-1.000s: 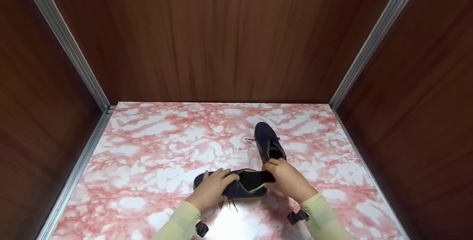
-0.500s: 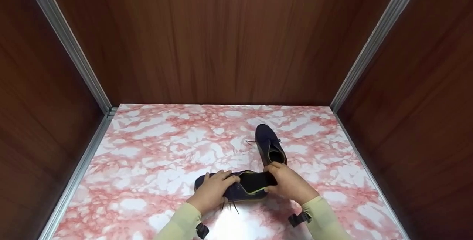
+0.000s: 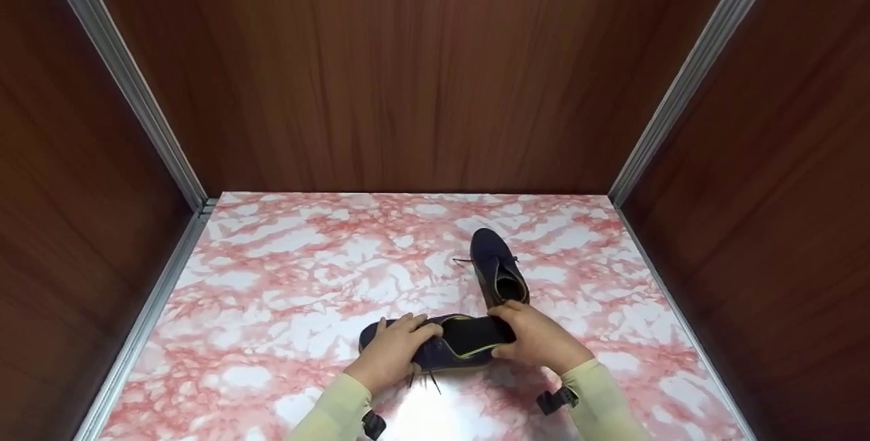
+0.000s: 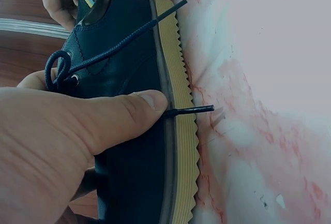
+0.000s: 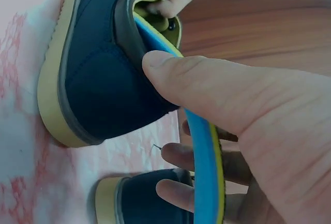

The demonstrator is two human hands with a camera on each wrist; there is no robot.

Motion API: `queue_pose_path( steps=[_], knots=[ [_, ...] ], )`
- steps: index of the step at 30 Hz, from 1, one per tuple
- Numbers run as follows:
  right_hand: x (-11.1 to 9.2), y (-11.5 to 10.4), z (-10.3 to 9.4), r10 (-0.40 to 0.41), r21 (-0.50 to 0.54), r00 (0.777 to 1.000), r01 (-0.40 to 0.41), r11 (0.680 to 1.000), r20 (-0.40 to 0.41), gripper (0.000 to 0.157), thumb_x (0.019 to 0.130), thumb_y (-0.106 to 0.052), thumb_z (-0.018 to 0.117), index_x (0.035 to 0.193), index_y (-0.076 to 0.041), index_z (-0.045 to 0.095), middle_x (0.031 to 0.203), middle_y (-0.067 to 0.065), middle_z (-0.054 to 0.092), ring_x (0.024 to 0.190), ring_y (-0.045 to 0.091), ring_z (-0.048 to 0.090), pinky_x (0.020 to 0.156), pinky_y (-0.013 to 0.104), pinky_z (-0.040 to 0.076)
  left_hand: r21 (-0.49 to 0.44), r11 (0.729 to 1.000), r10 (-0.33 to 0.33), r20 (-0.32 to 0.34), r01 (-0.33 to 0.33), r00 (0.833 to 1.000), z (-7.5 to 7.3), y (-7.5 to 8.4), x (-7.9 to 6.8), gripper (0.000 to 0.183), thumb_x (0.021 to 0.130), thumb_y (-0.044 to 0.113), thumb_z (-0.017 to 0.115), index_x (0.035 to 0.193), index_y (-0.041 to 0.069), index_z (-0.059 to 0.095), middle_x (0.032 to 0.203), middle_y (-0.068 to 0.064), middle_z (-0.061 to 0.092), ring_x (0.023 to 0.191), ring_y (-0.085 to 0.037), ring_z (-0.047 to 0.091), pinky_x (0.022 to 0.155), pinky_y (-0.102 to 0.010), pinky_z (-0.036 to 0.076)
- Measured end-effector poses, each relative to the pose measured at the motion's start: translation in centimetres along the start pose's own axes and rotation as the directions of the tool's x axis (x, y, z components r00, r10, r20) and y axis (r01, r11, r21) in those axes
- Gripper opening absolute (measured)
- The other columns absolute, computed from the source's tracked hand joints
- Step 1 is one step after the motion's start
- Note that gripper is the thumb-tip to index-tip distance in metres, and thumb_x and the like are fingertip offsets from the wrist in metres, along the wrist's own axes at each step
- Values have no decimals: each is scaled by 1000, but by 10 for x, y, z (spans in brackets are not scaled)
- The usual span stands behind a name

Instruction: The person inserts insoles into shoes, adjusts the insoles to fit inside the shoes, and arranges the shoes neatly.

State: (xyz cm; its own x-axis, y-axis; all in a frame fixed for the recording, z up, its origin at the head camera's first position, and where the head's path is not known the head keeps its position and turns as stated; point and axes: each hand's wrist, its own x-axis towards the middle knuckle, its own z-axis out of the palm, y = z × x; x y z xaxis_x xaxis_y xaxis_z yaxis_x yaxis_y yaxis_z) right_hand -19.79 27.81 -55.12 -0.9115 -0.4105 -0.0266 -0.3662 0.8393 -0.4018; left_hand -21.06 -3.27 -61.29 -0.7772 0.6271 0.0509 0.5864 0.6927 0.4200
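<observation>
A navy lace-up shoe (image 3: 435,357) with a ribbed tan sole lies sideways in front of me, toe to the left. My left hand (image 3: 393,351) grips its front part, thumb along the side by the sole in the left wrist view and fingers over the top. With my right hand (image 3: 540,339) I hold an insole (image 5: 204,157), black on top, blue beneath, yellow at its edge. Its heel end sticks out over the back of the shoe, between thumb and fingers; the front end is hidden inside. A matching shoe (image 3: 491,254) stands just beyond my right hand, toe pointing away.
Both shoes are on a red-and-white marbled tabletop (image 3: 272,271). Dark wood panels (image 3: 401,74) enclose the back and sides, with metal rails (image 3: 129,81) at the corners. Loose laces (image 4: 191,110) hang from the gripped shoe.
My right hand has drawn slightly to the right, and more of the insole shows past the shoe's heel. The left hand keeps its grip on the shoe. The other shoe has stayed put.
</observation>
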Motion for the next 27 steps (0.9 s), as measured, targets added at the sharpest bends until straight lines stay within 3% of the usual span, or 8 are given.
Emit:
queue_pose_path(
  steps=[5,10,15,27],
  knots=[
    [0,-4,-5,-11,-28,1000,10,1000,-26,63,81,-26,95,136,-6,71,131,11,69,118,28,70,106,54,59,-3,1000,0,-4,0,1000,0,0,-1,77,88,14,92,150,41,56,167,-14,54,155,-46,50,114,-86,38],
    [-1,-9,-5,-112,-76,989,105,992,-95,51,78,-18,94,124,-8,74,118,3,70,107,21,69,98,47,61,-5,1000,0,-5,0,1000,-1,0,-2,78,88,13,92,151,42,55,167,-13,54,155,-44,51,113,-86,39],
    [1,-12,-3,-175,-111,972,159,981,-155,40,80,-15,95,115,-12,74,113,1,72,108,23,66,98,46,60,-5,1000,3,-15,-3,1000,-1,-1,-2,79,86,13,92,150,41,56,166,-14,54,155,-45,51,112,-86,40],
    [4,-9,4,-166,-80,974,155,985,-153,38,86,-17,93,116,-10,71,114,1,69,108,23,64,99,48,58,-1,1000,1,5,-1,1000,0,-1,0,79,86,15,93,151,40,56,167,-14,53,155,-46,50,114,-86,38]
  ],
)
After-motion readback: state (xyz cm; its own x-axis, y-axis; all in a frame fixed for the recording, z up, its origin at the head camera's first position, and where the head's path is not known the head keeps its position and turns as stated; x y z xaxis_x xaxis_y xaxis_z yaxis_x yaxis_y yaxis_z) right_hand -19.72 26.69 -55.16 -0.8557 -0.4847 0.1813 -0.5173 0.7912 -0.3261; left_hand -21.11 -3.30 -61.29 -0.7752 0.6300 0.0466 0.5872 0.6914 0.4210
